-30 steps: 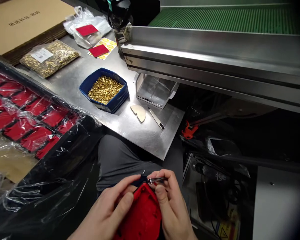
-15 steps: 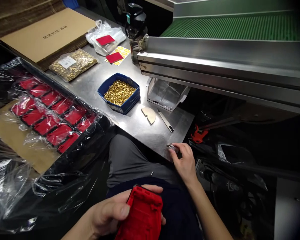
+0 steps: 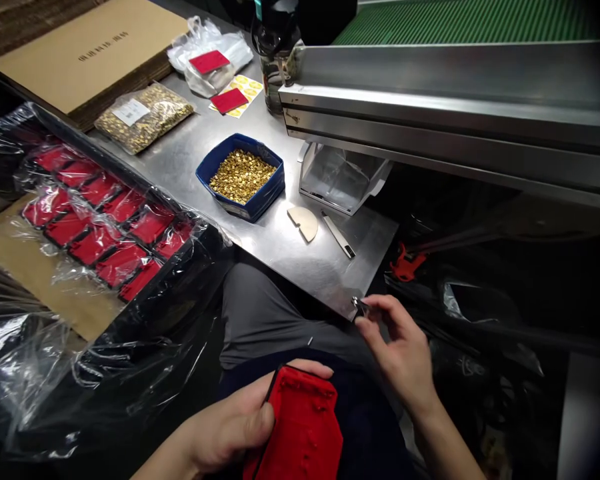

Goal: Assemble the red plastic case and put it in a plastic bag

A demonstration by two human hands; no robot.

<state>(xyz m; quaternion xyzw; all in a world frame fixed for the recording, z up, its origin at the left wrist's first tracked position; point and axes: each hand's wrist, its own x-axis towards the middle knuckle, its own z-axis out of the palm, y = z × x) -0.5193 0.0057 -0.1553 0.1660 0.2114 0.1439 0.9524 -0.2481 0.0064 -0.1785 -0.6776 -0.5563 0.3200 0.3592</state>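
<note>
Red plastic shell (image 3: 305,427) over the lap, off the counter (image 3: 290,257)'s near edge; left hand (image 3: 237,423) wrapped round its side. Right hand (image 3: 405,357) pinching small metal tool (image 3: 359,307) by the counter's near corner. Further in: knife (image 3: 339,235), pale half-disc (image 3: 309,223), blue bin (image 3: 266,202) of gold-coloured bits (image 3: 243,177).

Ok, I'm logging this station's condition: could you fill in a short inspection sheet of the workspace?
Surface: shiny grey metal tabletop, bearing an open blue plastic bin of small gold-coloured pieces.
Work in hand: hollow red plastic shell with black edging; small shiny metal tool.
Clutter: cream notched half-disc; slim white knife-like tool.
Hands: left hand grips the shell; right hand holds the metal tool.
Cables: too dark at lower right to tell.
Surroundings: ribbed green conveyor belt; clear-wrapped red pieces.
</note>
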